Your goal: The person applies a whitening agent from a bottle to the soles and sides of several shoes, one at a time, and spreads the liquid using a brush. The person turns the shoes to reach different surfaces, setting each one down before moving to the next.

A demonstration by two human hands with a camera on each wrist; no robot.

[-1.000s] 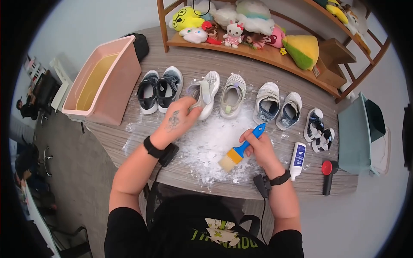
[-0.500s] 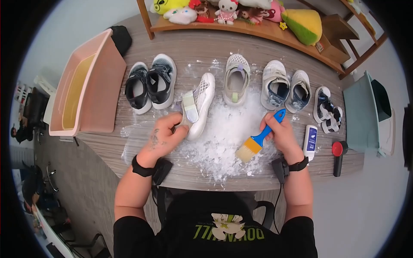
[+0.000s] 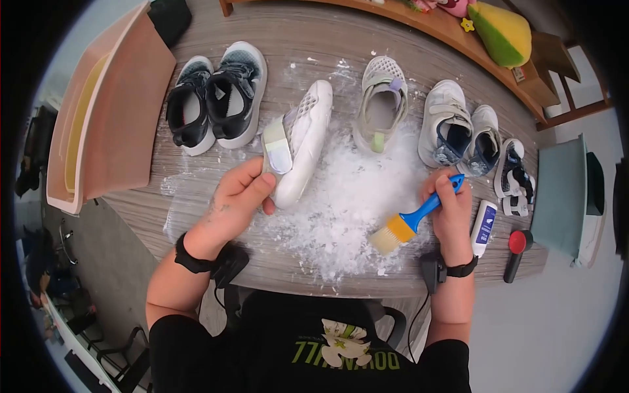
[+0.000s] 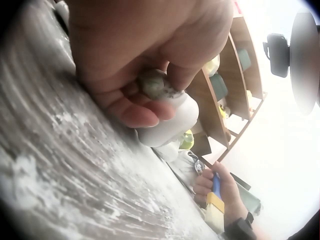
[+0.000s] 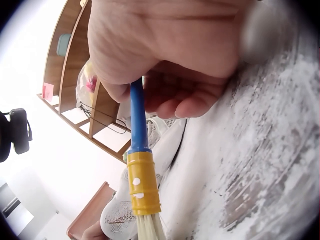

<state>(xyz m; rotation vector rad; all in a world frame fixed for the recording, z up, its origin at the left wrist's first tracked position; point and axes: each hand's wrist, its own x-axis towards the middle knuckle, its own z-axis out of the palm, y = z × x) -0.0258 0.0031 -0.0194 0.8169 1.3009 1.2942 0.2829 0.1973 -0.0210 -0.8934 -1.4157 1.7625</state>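
Left hand [image 3: 237,193] pinches the tilted shoe [image 3: 308,141] at its heel [image 3: 285,195], a suitable hold; right hand [image 3: 452,213] grips the brush [image 3: 401,226] by its handle [image 3: 422,210]. Shoe probably light, flexible, slightly slippery.

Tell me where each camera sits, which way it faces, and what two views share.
Head: worn on the head, facing forward and down at the table; left hand, right hand, forearms and black shirt show.
Left wrist: worn there, looking past the left hand at the shoe it grips; the right hand shows beyond.
Right wrist: worn there, looking past the right hand along the brush it holds; part of the left hand shows.
Both wrist views show brush and table.
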